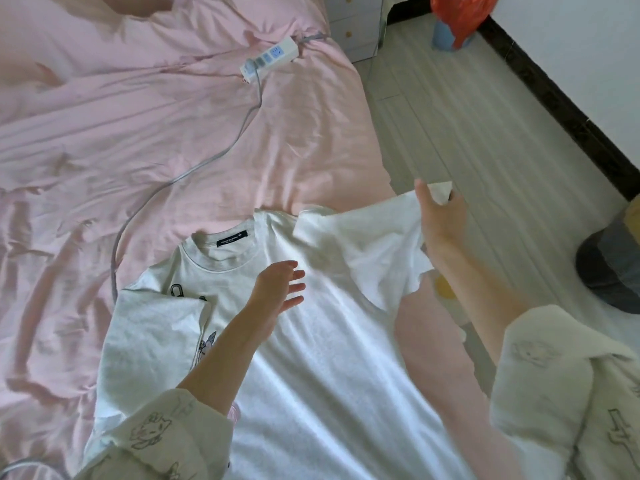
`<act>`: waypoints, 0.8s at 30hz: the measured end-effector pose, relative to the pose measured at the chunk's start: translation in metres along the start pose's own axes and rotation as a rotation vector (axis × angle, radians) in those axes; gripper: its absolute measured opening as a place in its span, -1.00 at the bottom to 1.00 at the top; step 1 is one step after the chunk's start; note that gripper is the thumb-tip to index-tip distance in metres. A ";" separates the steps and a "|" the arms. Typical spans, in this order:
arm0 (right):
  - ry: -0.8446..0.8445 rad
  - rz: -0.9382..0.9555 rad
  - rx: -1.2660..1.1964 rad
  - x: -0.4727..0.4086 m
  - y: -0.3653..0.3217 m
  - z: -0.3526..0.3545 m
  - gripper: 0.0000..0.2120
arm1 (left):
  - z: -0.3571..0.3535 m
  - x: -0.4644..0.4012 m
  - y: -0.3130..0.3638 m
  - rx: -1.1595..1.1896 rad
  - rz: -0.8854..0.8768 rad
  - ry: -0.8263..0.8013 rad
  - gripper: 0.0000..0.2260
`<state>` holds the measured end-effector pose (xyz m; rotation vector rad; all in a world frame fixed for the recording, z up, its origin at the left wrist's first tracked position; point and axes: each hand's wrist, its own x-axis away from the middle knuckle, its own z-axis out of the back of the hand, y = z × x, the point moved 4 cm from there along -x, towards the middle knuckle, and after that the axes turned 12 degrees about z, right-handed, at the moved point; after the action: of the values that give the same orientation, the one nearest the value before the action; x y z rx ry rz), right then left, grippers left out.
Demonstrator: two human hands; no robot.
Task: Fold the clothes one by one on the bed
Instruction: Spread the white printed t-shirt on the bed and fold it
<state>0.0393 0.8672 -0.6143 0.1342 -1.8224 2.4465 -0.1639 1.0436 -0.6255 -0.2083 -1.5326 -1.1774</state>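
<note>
- A white T-shirt (pixel 311 341) is being laid face up on the pink bed (pixel 138 150), near its right edge, with the collar pointing away from the person; this flat spread is probably wanted so that the folds can be made straight.
- The left sleeve (pixel 156 327) is already lying folded inward over the chest print, so one side seems to be done.
- The right sleeve (pixel 363 244) is being held up by the right hand (pixel 441 220); its hem is being pinched between thumb and fingers, and the cloth is being lifted off the bed, probably so that it can be carried inward over the chest.
- The left hand (pixel 280 285) is being kept over the middle of the shirt with the fingers spread and straight; nothing is being gripped by it. It cannot be told if the palm is touching the cloth. It is judged that the body of the shirt is being steadied here, so that it does not slide when the sleeve is pulled.
- A power strip (pixel 270 58) with its cable (pixel 194 168) is lying on the bed beyond the collar, apart from the shirt, so the fold is not being hindered by it.
</note>
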 end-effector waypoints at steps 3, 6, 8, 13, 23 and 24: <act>-0.038 -0.171 0.144 0.002 0.041 0.016 -0.35 | -0.014 -0.003 -0.006 -0.279 -0.119 0.067 -0.74; -0.054 -0.405 0.236 0.022 0.093 0.024 -0.30 | -0.027 -0.002 -0.015 -0.687 -0.343 0.105 -0.65; -0.076 -0.560 0.101 0.038 0.120 0.021 -0.38 | -0.037 -0.005 -0.024 -0.904 -0.485 0.064 -0.58; 0.030 -0.803 -0.273 0.048 0.138 0.025 -0.60 | -0.050 -0.020 -0.052 -1.226 -0.433 -0.001 -0.43; 0.025 -0.365 -0.005 0.047 0.068 0.019 -0.65 | -0.049 -0.028 -0.048 -1.120 -0.330 -0.104 -0.49; 0.002 -0.237 0.021 0.048 0.057 0.015 -0.69 | -0.044 -0.025 -0.043 -1.010 -0.319 -0.118 -0.52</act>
<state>-0.0154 0.8378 -0.6585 0.3286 -1.6718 2.3014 -0.1559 1.0010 -0.6762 -0.7231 -0.9549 -2.1584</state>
